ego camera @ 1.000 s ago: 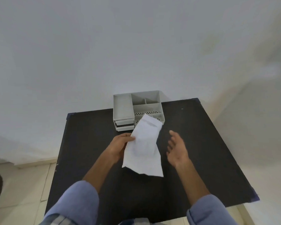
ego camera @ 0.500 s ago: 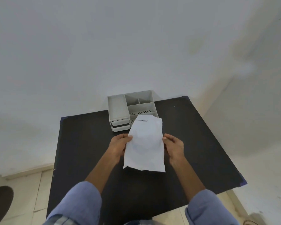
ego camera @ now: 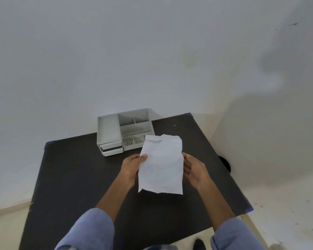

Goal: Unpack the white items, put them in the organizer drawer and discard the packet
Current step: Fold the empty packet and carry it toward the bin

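Both hands hold the packet (ego camera: pixel 161 166) by its side edges: my left hand (ego camera: pixel 131 167) pinches the left edge with the thumb on top and the fingers tucked behind, and my right hand (ego camera: pixel 193 168) cups the right edge with its fingers behind the packet and its palm turned inward. I see the packet lifted above the table (ego camera: pixel 76 177), tilted with its top end away from me. It is white, a little crumpled, and its top edge shows a folded flap with a thin dark line; I cannot tell whether it is sealed or what it holds.

Just beyond the packet's top end stands the organizer (ego camera: pixel 125 132), pale grey, at the far edge of the table against the wall (ego camera: pixel 134 51). The packet's upper corner overlaps its front right part in my view. On its left side a flat tray sits over two small drawers (ego camera: pixel 111 149), which look slightly pulled out. To the right are open compartments, some with rows of small holes.

Blue sleeves (ego camera: pixel 90 230) cover both my forearms near the lower edge. A dark round thing (ego camera: pixel 225 162) shows off the table's right side, too hidden to name.
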